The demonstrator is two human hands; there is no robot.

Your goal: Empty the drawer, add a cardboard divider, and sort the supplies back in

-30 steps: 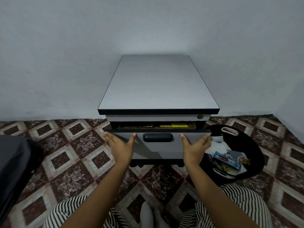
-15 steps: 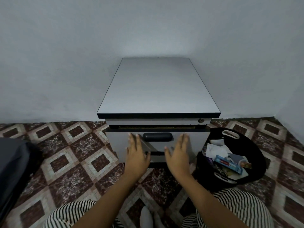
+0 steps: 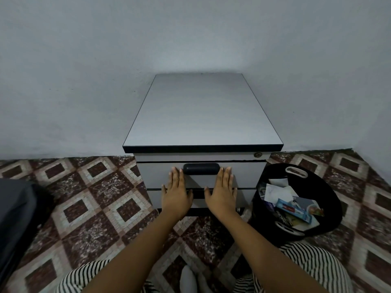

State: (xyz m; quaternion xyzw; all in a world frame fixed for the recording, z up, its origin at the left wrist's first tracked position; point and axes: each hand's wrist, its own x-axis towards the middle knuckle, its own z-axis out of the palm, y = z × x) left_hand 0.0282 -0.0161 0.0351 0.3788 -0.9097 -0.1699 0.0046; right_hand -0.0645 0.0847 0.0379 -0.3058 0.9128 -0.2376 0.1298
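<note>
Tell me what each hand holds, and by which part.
Nothing is held. The left hand and right hand lie flat, fingers straight, against the drawer front, either side of its handle.

Hands: two, left hand (image 3: 176, 195) and right hand (image 3: 222, 195).
Cabinet (image 3: 201, 115): one.
Drawer fronts: two, upper drawer (image 3: 243, 174) and lower drawer (image 3: 243, 198).
Handle (image 3: 201, 168): one, between both hands' fingertips.
Keyhole (image 3: 258, 154): one, above right of right hand.
Basket (image 3: 332, 197): one, right of right hand.

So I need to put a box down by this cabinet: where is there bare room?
Cabinet top is bare. Floor tiles are open between cabinet and dark object. Crowded: the basket is cluttered; left hand and right hand lie on the drawer front.
</note>
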